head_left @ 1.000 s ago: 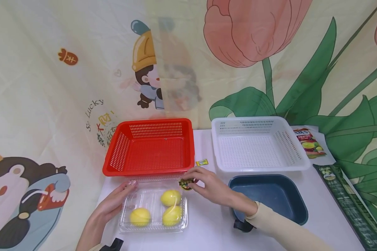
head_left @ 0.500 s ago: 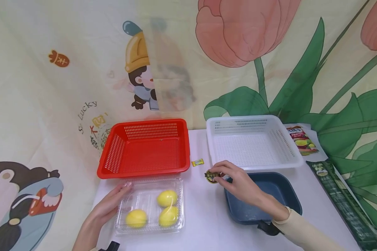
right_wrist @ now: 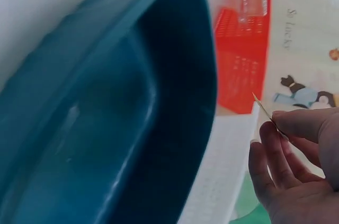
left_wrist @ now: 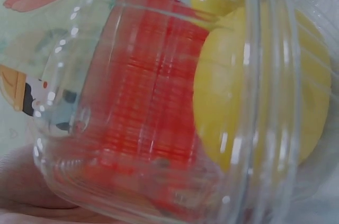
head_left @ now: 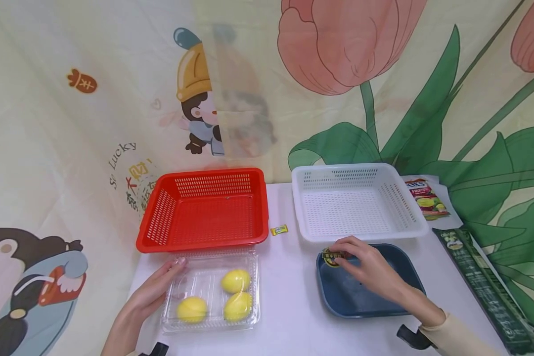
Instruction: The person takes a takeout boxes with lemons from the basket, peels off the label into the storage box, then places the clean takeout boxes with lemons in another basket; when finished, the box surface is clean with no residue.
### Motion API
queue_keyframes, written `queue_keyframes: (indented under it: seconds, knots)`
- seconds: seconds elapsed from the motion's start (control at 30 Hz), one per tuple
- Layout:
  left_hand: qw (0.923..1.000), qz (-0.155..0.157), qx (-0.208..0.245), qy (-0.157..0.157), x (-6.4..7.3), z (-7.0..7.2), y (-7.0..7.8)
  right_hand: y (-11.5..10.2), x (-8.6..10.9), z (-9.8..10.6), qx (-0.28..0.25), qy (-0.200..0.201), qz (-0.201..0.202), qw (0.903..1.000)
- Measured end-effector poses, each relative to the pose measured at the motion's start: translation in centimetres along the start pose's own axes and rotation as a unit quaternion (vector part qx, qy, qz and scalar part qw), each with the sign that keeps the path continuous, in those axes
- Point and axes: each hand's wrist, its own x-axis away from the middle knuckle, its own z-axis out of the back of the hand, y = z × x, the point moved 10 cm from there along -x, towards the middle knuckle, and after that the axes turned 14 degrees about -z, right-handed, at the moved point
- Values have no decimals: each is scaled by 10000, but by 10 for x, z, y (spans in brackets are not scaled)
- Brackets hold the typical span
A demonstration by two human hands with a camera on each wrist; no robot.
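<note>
A clear plastic clamshell box (head_left: 209,316) with three yellow lemons (head_left: 236,281) in it sits on the white table. Along its left side rests my left hand (head_left: 153,289), fingers fairly straight against the plastic. My right hand (head_left: 374,272) is over the dark blue basin (head_left: 356,301), pinching a small, flat, dark-and-gold label-like piece (head_left: 331,257) between thumb and fingers. Seen from the right wrist, the piece (right_wrist: 263,112) is thin and edge-on, held by the fingertips. The left wrist view has the box wall and a lemon (left_wrist: 233,91) up close, with little of the hand showing.
Behind the box stands a red basket (head_left: 218,217), and behind the basin a white basket (head_left: 347,212). A small yellow packet (head_left: 279,230) lies between them. Toward the right are a red candy bag (head_left: 427,200) and a long dark green package (head_left: 485,282).
My right hand has moved right with the flat piece, from the box's upper right corner to above the basin's far left corner. My left hand stays at the box.
</note>
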Motion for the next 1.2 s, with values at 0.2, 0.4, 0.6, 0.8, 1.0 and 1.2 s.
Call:
queue_keyframes:
  seconds: [0.2, 0.4, 0.6, 0.8, 1.0, 1.2]
  knots:
    - [10000, 13, 36, 15, -1, 1, 2, 18, 5, -3, 159, -254, -225, 9993]
    - [10000, 28, 53, 42, -2, 1, 2, 32, 3, -18, 158, -823, -398, 9957]
    - [10000, 67, 67, 8, -3, 0, -3, 41, 0, -30, 308, -1210, -367, 9915]
    - [10000, 34, 73, 40, 0, -1, -5, 51, 0, -40, 398, -1487, -289, 9877]
    - [10000, 37, 59, 55, 0, 0, -4, 57, -1, -44, 519, -1619, -291, 9850]
    - [10000, 20, 33, 79, 0, 0, -2, 59, -1, -48, 642, -1715, -225, 9828]
